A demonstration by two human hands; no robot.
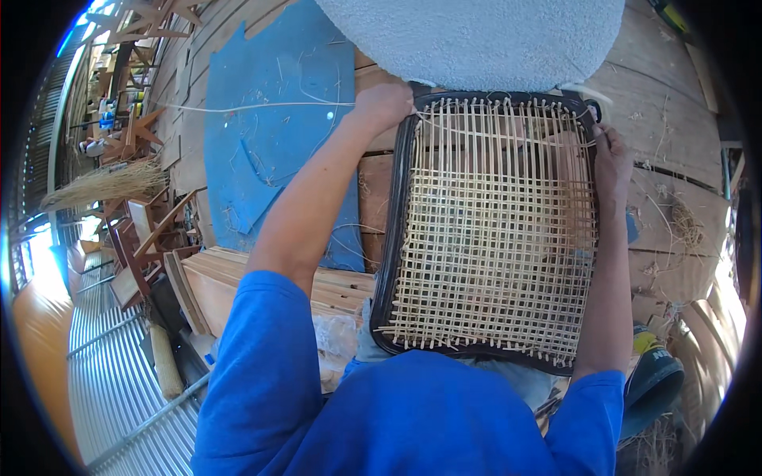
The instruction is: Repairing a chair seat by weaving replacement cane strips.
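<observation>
A dark-framed seat panel (394,198) with a half-woven lattice of pale cane rests on my lap. My left hand (382,105) is closed on a thin cane strand (262,106) at the frame's far left corner; the strand trails off to the left over the floor. My right hand (611,163) grips the frame's right edge near the far corner, fingers curled over the rim. A cane strand runs across the top row between the two hands.
A blue mat (270,135) lies on the plank floor to the left. A pale grey cushion (476,40) sits beyond the frame. Stacked wooden boards (238,278) are beside my left arm, wooden chair frames (135,230) and a straw bundle (103,182) farther left.
</observation>
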